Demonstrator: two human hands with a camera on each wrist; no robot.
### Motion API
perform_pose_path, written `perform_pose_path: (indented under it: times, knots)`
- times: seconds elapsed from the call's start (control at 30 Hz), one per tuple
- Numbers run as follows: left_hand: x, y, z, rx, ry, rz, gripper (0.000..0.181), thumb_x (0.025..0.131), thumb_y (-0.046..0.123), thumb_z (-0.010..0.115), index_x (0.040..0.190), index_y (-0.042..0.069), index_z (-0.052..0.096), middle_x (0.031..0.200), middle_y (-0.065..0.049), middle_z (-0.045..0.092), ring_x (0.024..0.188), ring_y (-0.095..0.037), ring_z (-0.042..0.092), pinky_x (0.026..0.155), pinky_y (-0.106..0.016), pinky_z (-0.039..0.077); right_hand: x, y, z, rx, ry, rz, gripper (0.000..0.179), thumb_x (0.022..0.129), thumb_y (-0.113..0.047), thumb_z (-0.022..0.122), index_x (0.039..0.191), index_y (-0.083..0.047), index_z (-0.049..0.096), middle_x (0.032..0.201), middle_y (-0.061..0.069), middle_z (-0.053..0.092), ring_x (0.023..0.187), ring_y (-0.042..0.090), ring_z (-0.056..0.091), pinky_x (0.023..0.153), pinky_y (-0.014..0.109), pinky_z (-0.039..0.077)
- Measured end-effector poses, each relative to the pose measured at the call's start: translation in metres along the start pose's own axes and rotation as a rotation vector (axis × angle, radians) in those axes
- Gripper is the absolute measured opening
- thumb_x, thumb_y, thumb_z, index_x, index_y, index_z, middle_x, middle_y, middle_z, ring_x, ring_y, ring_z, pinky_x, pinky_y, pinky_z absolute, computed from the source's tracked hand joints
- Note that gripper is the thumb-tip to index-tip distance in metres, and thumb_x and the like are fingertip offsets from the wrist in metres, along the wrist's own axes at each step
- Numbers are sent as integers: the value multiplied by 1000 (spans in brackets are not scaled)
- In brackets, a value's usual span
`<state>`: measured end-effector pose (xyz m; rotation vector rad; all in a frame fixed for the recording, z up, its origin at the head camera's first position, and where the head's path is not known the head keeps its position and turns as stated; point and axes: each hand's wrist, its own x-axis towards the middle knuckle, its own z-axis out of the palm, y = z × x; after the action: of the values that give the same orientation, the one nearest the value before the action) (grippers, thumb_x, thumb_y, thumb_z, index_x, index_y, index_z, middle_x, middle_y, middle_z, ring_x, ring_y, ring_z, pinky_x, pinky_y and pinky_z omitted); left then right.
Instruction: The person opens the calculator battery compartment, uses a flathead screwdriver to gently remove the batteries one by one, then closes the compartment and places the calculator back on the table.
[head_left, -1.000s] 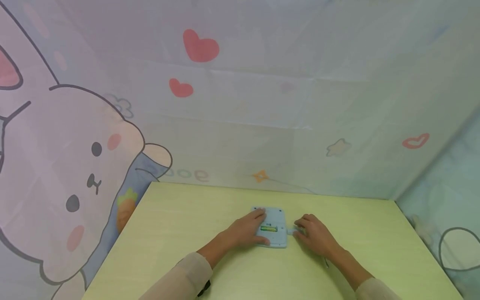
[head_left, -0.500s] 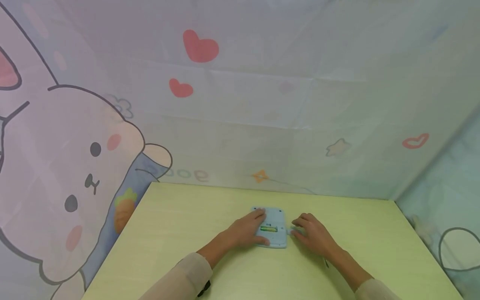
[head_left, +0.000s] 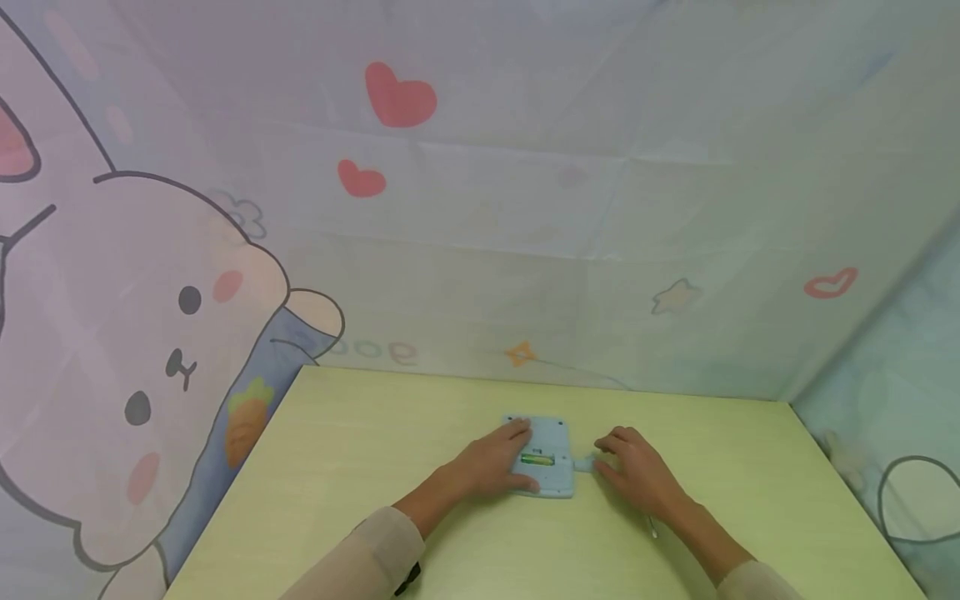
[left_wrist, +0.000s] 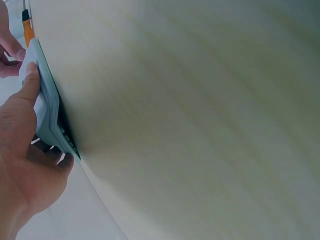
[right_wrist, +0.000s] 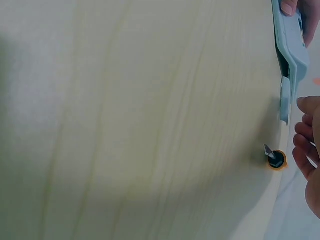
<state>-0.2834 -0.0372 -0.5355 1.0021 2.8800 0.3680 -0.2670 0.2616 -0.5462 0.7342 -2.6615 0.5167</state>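
Note:
A light-blue calculator (head_left: pixel 551 479) lies back side up on the table, a green-yellow battery (head_left: pixel 537 459) showing in its recess. My left hand (head_left: pixel 491 460) grips its left side. In the left wrist view the thumb lies along the back and the other fingers curl round the edge. A small light-blue battery cover (head_left: pixel 583 463) lies flat beside the calculator's right edge. Just right of that cover is my right hand (head_left: pixel 637 475), fingers loosely bent, holding nothing in the right wrist view. Behind this hand lies a screwdriver (right_wrist: pixel 276 159) with an orange-and-black handle, mostly hidden in the head view.
The pale yellow table (head_left: pixel 375 433) reaches back to a printed cloth (head_left: pixel 480 250) with a rabbit and hearts. More cloth (head_left: pixel 900 433) hangs along the right side. A small dark object (head_left: pixel 407 578) shows by the left sleeve.
My right hand first came slightly toward the calculator, then drew back right, leaving more of the battery cover visible. The left hand and calculator stay in place.

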Motion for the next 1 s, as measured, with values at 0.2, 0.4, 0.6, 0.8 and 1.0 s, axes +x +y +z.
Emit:
perform_pose_path:
  times: [0.2, 0.4, 0.6, 0.8, 1.0]
  knots:
    - [0, 0, -1, -9, -3, -1, 97, 95, 62, 71, 163, 2, 38, 172, -9, 31, 159, -22, 28, 125, -33, 30, -2, 3, -2, 0, 19, -4, 24, 90, -11, 85, 110, 0, 78, 103, 4, 68, 98, 22, 62, 85, 43, 58]
    - [0, 0, -1, -13, -2, 0, 97, 94, 62, 71, 162, 2, 40, 172, -9, 32, 159, -22, 29, 124, -33, 31, -5, 7, -5, 12, 33, 13, 25, 90, -11, 85, 110, 1, 78, 104, 6, 68, 99, 24, 61, 85, 45, 57]
    - [-1, -2, 0, -22, -2, -1, 96, 95, 62, 71, 163, 2, 38, 172, -8, 31, 159, -22, 29, 125, -33, 31, -7, 12, -7, 13, 14, 41, 26, 91, -12, 84, 113, 0, 77, 107, 6, 67, 102, 24, 60, 88, 46, 56]
    - [-1, -2, 0, 3, 7, 9, 95, 95, 63, 70, 163, 3, 40, 171, -8, 33, 158, -22, 31, 123, -34, 35, -9, 17, -8, 14, 42, 17, 28, 89, -10, 85, 113, 2, 76, 106, 7, 65, 101, 25, 58, 87, 45, 56]
    - [-1, -2, 0, 10, 7, 9, 93, 96, 63, 69, 163, 6, 40, 171, -6, 33, 158, -22, 31, 123, -35, 35, -12, 22, -7, 10, 64, 6, 31, 88, -10, 87, 113, 2, 75, 106, 7, 64, 98, 23, 56, 83, 42, 56]
